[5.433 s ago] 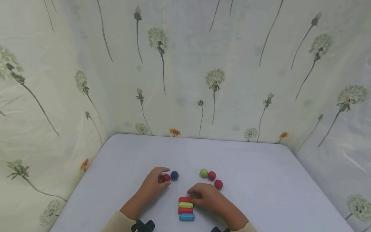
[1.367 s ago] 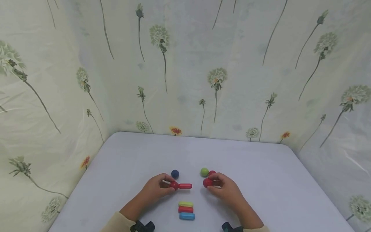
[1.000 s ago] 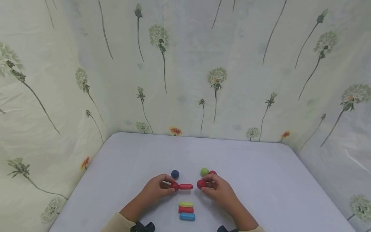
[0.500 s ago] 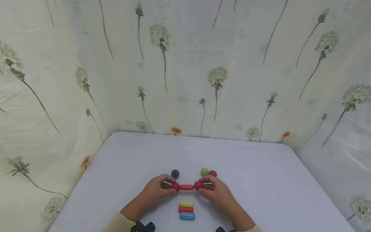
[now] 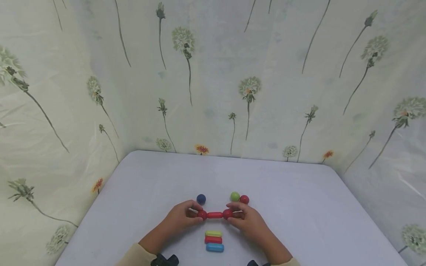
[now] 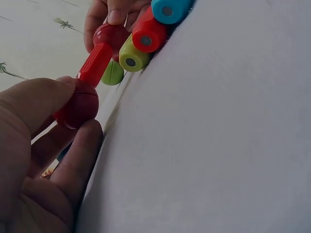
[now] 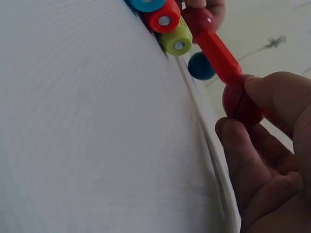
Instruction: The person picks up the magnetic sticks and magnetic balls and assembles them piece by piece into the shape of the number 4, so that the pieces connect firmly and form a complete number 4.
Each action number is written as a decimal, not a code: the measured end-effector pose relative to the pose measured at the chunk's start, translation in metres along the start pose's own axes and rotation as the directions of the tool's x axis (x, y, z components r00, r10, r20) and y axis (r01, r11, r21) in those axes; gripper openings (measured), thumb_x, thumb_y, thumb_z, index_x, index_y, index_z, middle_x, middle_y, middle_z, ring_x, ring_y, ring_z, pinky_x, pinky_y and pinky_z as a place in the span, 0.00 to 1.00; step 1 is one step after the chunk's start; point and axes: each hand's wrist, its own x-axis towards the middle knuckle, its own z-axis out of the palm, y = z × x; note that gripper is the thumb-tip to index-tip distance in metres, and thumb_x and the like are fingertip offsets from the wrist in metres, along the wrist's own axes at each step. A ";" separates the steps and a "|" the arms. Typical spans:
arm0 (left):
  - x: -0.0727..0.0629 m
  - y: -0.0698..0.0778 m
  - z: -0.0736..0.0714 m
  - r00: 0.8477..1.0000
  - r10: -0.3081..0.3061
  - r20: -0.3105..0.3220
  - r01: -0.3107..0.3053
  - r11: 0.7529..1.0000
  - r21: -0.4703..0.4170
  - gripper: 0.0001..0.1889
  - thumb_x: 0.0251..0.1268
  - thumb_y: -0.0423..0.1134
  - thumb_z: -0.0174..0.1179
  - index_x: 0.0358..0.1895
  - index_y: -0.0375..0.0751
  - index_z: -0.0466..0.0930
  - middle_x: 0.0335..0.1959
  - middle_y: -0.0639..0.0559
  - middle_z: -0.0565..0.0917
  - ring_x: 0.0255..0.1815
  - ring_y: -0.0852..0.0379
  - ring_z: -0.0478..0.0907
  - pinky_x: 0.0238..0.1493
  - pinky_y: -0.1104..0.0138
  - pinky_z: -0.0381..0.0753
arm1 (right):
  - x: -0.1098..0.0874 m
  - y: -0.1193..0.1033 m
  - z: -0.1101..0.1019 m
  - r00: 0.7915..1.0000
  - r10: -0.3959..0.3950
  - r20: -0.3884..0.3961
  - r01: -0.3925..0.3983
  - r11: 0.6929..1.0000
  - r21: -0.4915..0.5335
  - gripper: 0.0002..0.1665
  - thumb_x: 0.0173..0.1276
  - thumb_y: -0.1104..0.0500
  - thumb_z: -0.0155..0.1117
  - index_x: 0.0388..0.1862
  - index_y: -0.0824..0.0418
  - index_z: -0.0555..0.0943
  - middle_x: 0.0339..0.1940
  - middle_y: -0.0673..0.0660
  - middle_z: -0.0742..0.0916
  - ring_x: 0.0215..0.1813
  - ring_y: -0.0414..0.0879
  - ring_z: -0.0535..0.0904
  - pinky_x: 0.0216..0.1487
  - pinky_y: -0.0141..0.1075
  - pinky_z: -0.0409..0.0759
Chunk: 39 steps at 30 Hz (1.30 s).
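Note:
My left hand [image 5: 181, 217] pinches a red ball [image 6: 81, 106] between thumb and fingers. A red rod [image 5: 214, 215] runs from that ball to a second red ball [image 7: 241, 102], forming a straight dumbbell shape. The second ball sits between the thumb and fingers of my right hand [image 5: 247, 219]. Both wrist views show the rod's ends meeting the balls. Nearer me lie a yellow-green rod [image 5: 213, 234], another red rod [image 5: 213, 240] and a blue rod [image 5: 215, 247], side by side. Their ends carry round grey metal discs.
A dark blue ball [image 5: 201, 199] rests just beyond my left fingers. Beyond the right hand, a green ball [image 5: 235, 196] and a further red ball [image 5: 244, 199] lie side by side. The white table [image 5: 283, 184] backs onto a flower-printed curtain [image 5: 213, 74].
One red rod left the row and joined the left hand's red ball. My right hand picked up a red ball and brought it leftward onto the rod's free end.

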 end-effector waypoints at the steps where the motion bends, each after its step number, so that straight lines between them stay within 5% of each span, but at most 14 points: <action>1: 0.000 0.000 0.001 1.000 0.003 0.001 -0.003 1.000 0.008 0.16 0.61 0.41 0.76 0.50 0.52 0.84 0.47 0.58 0.87 0.48 0.58 0.87 0.55 0.55 0.86 | 0.000 0.001 0.000 1.000 -0.008 0.002 0.008 1.000 -0.012 0.25 0.65 0.53 0.79 0.60 0.52 0.84 0.57 0.53 0.88 0.58 0.52 0.87 0.55 0.46 0.88; 14: -0.001 0.006 0.001 0.999 0.023 0.028 -0.026 0.993 0.114 0.16 0.62 0.42 0.76 0.51 0.51 0.84 0.49 0.58 0.86 0.53 0.55 0.86 0.57 0.55 0.86 | 0.000 0.008 0.001 1.000 -0.030 0.008 0.031 0.996 -0.079 0.19 0.66 0.53 0.78 0.55 0.49 0.85 0.52 0.48 0.89 0.56 0.49 0.87 0.60 0.49 0.85; 21: -0.006 0.026 0.006 0.993 0.111 0.028 -0.114 0.949 0.293 0.13 0.63 0.42 0.75 0.49 0.50 0.86 0.42 0.61 0.83 0.45 0.62 0.79 0.52 0.65 0.86 | 0.000 0.008 0.000 0.999 -0.036 0.002 0.036 0.995 -0.092 0.19 0.66 0.53 0.78 0.55 0.49 0.85 0.51 0.47 0.90 0.55 0.47 0.86 0.60 0.50 0.85; 28: -0.015 0.043 0.013 0.995 0.050 0.087 -0.076 0.942 0.328 0.13 0.63 0.43 0.76 0.49 0.52 0.87 0.38 0.66 0.82 0.41 0.67 0.78 0.50 0.65 0.86 | -0.001 0.005 -0.002 1.000 -0.013 -0.003 0.013 0.995 -0.099 0.20 0.66 0.52 0.78 0.55 0.48 0.85 0.50 0.46 0.90 0.54 0.46 0.86 0.60 0.50 0.85; 39: -0.013 0.032 0.021 0.976 0.027 0.217 -0.103 0.932 0.348 0.14 0.63 0.41 0.75 0.51 0.56 0.90 0.39 0.70 0.85 0.39 0.70 0.78 0.50 0.70 0.84 | -0.002 0.006 -0.004 1.000 -0.013 -0.011 0.011 0.993 -0.121 0.19 0.65 0.51 0.79 0.54 0.46 0.85 0.49 0.45 0.90 0.54 0.46 0.86 0.59 0.50 0.85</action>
